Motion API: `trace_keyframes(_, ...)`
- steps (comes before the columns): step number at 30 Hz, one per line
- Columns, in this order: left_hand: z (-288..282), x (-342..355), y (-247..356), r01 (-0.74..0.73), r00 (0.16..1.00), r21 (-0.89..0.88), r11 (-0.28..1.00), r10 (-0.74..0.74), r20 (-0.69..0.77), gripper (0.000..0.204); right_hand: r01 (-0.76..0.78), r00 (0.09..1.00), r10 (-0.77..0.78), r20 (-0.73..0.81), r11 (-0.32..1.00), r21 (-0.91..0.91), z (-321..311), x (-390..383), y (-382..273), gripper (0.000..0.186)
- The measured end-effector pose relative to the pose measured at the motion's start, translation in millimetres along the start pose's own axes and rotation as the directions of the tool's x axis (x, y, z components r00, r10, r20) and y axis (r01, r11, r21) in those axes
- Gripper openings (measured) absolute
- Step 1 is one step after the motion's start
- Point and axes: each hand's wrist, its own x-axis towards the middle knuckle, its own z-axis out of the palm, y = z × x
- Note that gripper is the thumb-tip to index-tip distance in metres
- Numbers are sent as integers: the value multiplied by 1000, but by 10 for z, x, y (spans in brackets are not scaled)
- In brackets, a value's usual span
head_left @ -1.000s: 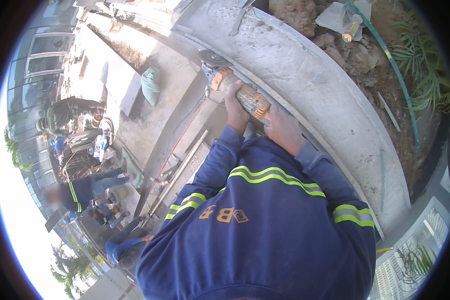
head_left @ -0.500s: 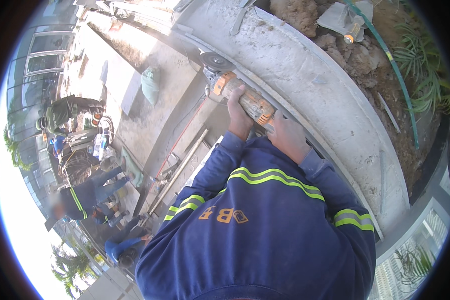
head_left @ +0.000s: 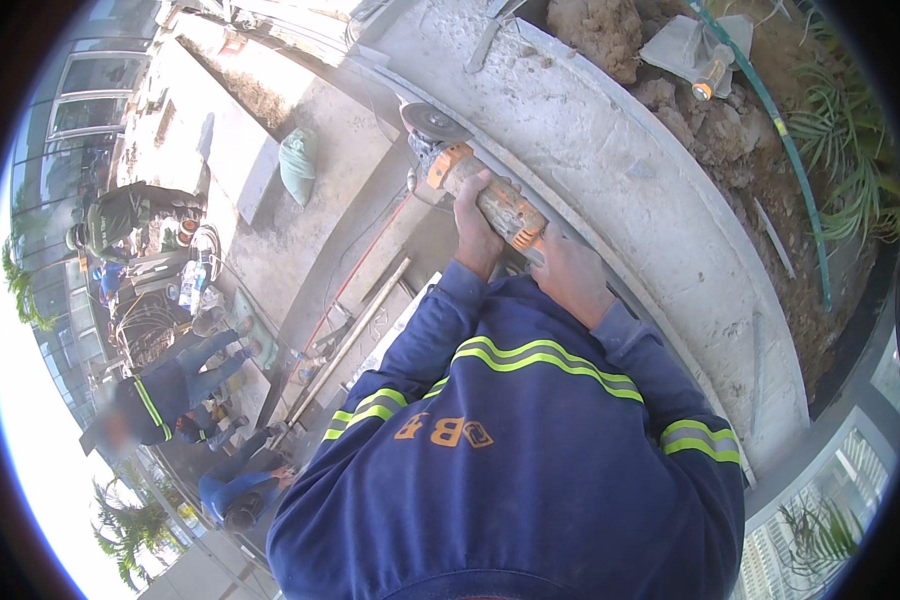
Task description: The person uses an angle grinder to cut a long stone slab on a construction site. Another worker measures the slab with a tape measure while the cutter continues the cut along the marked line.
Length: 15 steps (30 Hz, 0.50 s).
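Grinder [head_left: 505, 212] at the left edge of the ledge [head_left: 610, 150], its head toward the ledge's far end. Left hand [head_left: 478, 228] wraps the body behind the head; right hand [head_left: 572, 272] grips the rear end. Disc [head_left: 436, 122] sits over the ledge's left edge; contact cannot be told from here. My judgement for good work: firm two-handed grip, fingers well behind the disc, light even pressure, disc following the ledge's curve without twist. Edges: left one appears to drop lower; right one borders soil [head_left: 760, 165]. Room: broad ledge top just right of the grinder. Left of the ledge, a pole [head_left: 355, 335] could catch a foot; sack [head_left: 297, 165] farther left, co-worker [head_left: 185, 390] well apart.
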Motion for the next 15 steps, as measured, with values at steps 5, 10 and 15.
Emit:
trace_keyframes(5,-75,150,10,3,999,20,1000,-3,-36,34,1,1000,-1,0,1000,-3,4,88,-28,41)
trace_keyframes(10,-56,115,3,-4,999,23,1000,5,-39,33,-4,1000,4,11,1000,8,-17,65,-29,41)
trace_keyframes(15,-80,-18,-55,31,1000,-15,999,-31,0,32,44,998,-47,-37,997,-62,-2,-82,10,39)
